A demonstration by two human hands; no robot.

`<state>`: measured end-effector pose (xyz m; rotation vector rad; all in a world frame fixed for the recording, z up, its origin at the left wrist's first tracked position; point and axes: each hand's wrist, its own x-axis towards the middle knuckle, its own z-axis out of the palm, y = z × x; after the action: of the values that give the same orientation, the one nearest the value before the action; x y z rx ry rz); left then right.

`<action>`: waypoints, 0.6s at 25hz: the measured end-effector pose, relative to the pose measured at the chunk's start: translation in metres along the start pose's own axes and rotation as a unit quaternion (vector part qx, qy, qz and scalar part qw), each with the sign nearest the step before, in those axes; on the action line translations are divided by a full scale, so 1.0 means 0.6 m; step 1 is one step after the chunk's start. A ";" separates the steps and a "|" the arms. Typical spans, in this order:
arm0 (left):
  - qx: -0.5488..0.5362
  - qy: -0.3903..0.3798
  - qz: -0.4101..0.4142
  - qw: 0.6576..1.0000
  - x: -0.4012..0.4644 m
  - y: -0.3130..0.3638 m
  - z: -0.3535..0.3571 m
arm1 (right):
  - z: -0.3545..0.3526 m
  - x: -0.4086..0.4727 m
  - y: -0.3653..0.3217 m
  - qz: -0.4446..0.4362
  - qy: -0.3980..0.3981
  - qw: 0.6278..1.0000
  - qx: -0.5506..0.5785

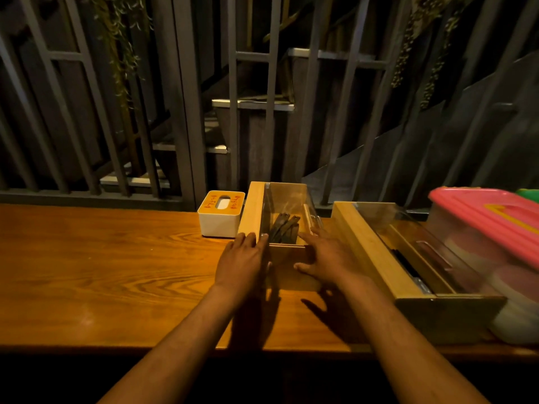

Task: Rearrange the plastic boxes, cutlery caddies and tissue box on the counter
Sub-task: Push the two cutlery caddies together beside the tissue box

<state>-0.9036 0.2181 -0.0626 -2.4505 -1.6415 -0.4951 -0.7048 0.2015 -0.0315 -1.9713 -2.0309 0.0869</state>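
Note:
A wooden cutlery caddy [253, 209] with a clear lid stands at the counter's middle, dark cutlery inside. My left hand [243, 258] presses flat against its left side and my right hand [325, 256] against its right front corner, so both grip it. Touching the caddy's left side is a white tissue box [217, 221] with an orange top. A second, larger wooden caddy [370, 249] lies to the right. A clear plastic box with a pink lid [493, 217] sits at the far right, against that caddy.
The wooden counter [102, 258] runs left to right, its front edge near me. Grey metal railings [186, 112] rise directly behind it, with stairs beyond. A green object [529, 193] peeks out behind the pink lid. A white container [516, 325] sits under the plastic box.

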 end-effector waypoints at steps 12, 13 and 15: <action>-0.161 0.058 0.069 0.983 -0.049 0.364 -0.025 | -0.151 -0.205 0.364 0.021 0.083 0.991 0.099; -0.159 0.049 0.061 0.984 -0.047 0.396 -0.018 | -0.149 -0.219 0.392 0.009 0.065 0.991 0.117; -0.148 0.025 0.045 0.988 -0.046 0.446 0.001 | -0.133 -0.235 0.433 -0.035 0.021 0.993 0.109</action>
<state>-0.6671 0.0901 -0.0573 -2.6770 -1.5254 -0.8333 -0.4325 0.0629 -0.0468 -1.7539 -1.9705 0.2396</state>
